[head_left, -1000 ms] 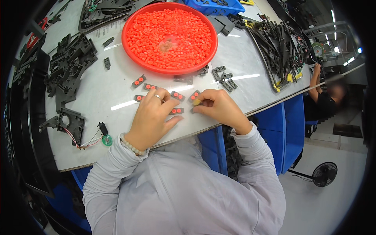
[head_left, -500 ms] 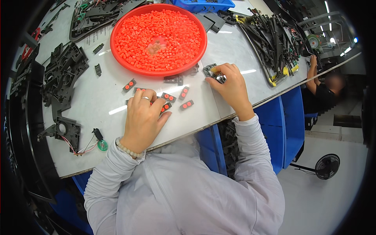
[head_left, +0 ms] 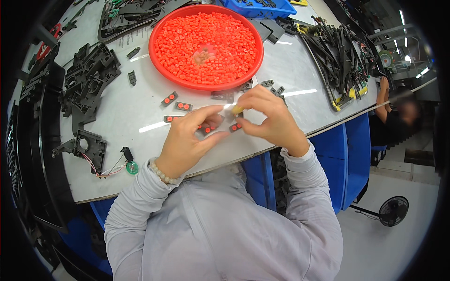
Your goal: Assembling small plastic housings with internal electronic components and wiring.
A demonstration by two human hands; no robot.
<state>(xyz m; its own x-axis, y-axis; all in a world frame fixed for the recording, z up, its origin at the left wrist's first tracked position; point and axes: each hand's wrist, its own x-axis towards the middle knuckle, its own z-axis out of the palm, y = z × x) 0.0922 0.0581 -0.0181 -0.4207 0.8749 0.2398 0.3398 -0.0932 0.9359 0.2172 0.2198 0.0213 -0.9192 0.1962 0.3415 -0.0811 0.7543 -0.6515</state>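
My left hand [head_left: 187,132] is open, its thumb and fingers curved apart over a small dark block with red inserts [head_left: 205,128]. To its right, my right hand [head_left: 271,117] pinches a small dark plastic part [head_left: 240,114], mostly hidden by the fingers. Something yellow shows at one fingertip of that hand. Another dark block with two red inserts [head_left: 235,127] lies just below the right fingers. More such blocks rest left of my left hand, among them an upper one [head_left: 169,98], a middle one [head_left: 183,106] and a lower one [head_left: 172,119].
A red round tray [head_left: 157,70] full of small red caps stands beyond my hands. Bare dark parts [head_left: 268,83] lie to its right. Black plastic housings [head_left: 91,79] and a wired green disc [head_left: 132,167] are at left; a heap of black strips [head_left: 333,56] is at right. A person [head_left: 391,119] sits farther right.
My right hand has moved left and nearer with a small part from the loose dark ones. My left hand has lifted off the red-capped blocks and opened towards it. The view has shifted slightly.
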